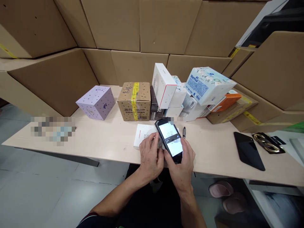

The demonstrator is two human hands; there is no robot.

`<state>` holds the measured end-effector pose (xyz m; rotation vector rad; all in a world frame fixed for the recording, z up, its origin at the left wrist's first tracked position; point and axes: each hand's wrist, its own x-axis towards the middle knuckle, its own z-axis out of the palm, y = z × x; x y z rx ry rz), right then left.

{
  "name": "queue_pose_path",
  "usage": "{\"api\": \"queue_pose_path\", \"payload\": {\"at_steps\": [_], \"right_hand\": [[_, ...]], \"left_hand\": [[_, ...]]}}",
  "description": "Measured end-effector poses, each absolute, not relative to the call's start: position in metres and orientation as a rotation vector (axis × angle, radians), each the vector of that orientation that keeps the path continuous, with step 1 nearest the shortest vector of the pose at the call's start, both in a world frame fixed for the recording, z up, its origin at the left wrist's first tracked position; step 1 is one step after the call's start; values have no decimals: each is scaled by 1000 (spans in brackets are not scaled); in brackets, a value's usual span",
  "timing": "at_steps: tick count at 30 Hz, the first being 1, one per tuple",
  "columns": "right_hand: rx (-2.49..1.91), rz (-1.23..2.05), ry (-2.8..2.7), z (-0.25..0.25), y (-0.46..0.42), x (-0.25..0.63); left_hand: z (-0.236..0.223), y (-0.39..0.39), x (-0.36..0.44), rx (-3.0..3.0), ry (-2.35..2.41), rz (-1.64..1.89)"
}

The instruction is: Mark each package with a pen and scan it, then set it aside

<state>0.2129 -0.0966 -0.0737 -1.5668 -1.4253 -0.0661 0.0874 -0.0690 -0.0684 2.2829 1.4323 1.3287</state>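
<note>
So there's one lit phone (169, 139) here, sitting at a tilt above the front of the worktop (118, 144), and the right hand (182, 161) is gripping it by the lower end. The left hand (152, 155) is curling up at the phone's left edge, fingers bent close together; can't tell if it's actually pinching anything. One flat box (140, 135), white, is lying partly behind the phone and left hand, and one pen (184, 132) is resting just to the right of the phone. Along the back, one purple box (96, 103) is sitting on its own, then one brown carton (127, 98) with yellow tape, one black box (155, 109) and one white tall box (163, 87). One Manhua pack (205, 85) is topping a pile, with one orange box (226, 102) poking out. Over on the right, one black slab (249, 150) is lying flat. Two pinkish slippers (220, 189) are showing below the worktop.
</note>
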Motion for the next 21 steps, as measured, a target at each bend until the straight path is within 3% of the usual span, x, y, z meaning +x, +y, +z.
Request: {"api": "queue_pose_path", "payload": {"at_steps": [10,21], "right_hand": [[-1573,-114,-1404,-73,-96,225],[-1780,-480,-1208,-85,-97,299]], "left_hand": [[-71,-70,87,2323,1457,1319],[-72,-69,87,2387,1498,1278]]}}
